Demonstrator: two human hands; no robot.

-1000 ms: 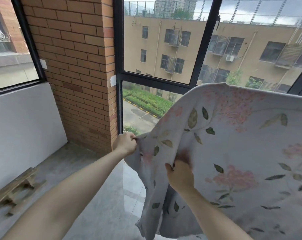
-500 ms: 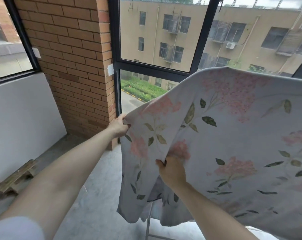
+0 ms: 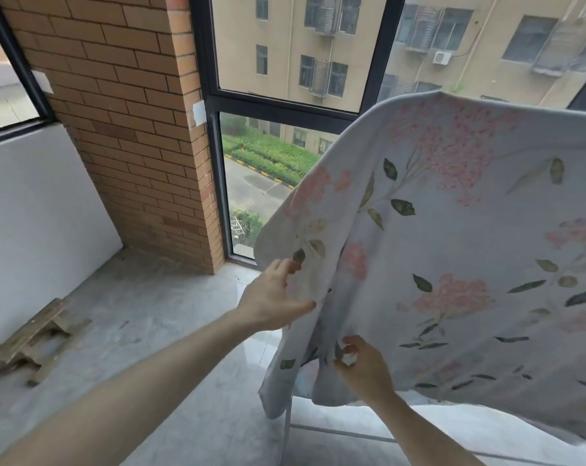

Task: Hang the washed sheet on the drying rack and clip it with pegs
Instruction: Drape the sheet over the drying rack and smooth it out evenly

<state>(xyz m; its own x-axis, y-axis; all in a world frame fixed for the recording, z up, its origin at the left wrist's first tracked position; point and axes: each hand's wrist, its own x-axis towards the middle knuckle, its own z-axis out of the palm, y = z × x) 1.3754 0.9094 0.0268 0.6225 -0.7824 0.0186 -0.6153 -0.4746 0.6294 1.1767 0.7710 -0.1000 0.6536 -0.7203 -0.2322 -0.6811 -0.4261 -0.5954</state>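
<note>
My left hand [image 3: 274, 295]: fingers straight and spread, fingertips touching the sheet [image 3: 453, 250] near its left edge, thumb out below; nothing gripped. My right hand [image 3: 363, 366]: fingers curled, thumb and forefinger pinching a fold at the sheet's lower hem.

Sheet hangs draped over the drying rack [image 3: 286, 428], of which only thin pale bars show below the hem. Top fold runs left to right along the rack's upper edge, long axis crosswise to my view; left edge slopes down toward my left hand, cloth falling toward the floor [image 3: 157, 331]. No pegs in view.

Floor: grey glossy tile. Brick pillar [image 3: 133, 129] to the left, dark-framed window [image 3: 284, 105] behind the rack, white wall panel [image 3: 39, 213] at far left with scrap wood [image 3: 39, 334] at its foot.

Sheet: pale grey-white, printed with pink flower clusters and dark green leaves, a few soft wrinkles near my hands.
</note>
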